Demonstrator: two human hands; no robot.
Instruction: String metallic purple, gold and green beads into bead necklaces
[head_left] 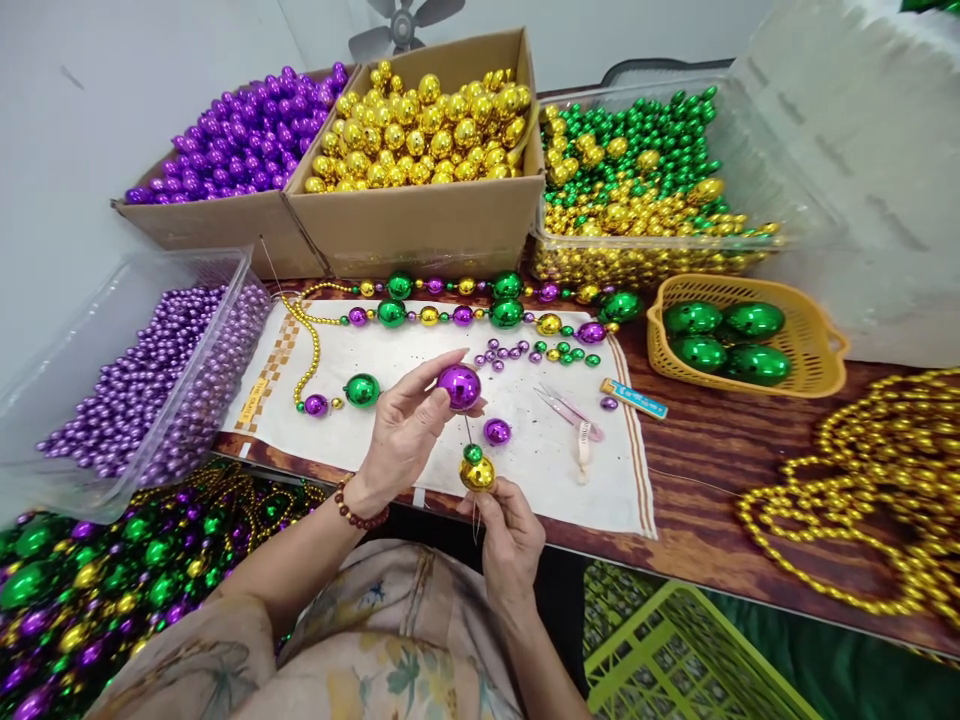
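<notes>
My left hand (405,430) pinches a large purple bead (459,386) between thumb and fingers above a white cloth (525,470). Just below it, my right hand (510,535) grips a thin thread or needle that carries a gold bead (477,473) with a small green bead (472,453) on top. A loose purple bead (496,431) lies on the cloth beside them. A partly strung strand of green, purple and gold beads (450,315) runs across the far side of the cloth.
Cardboard boxes of purple beads (240,140) and gold beads (420,125) stand at the back, beside a clear bin of green and gold beads (637,180). A yellow basket (817,350) holds big green beads. Tweezers (570,408), gold strands (870,490), a clear tub of small purple beads (142,385).
</notes>
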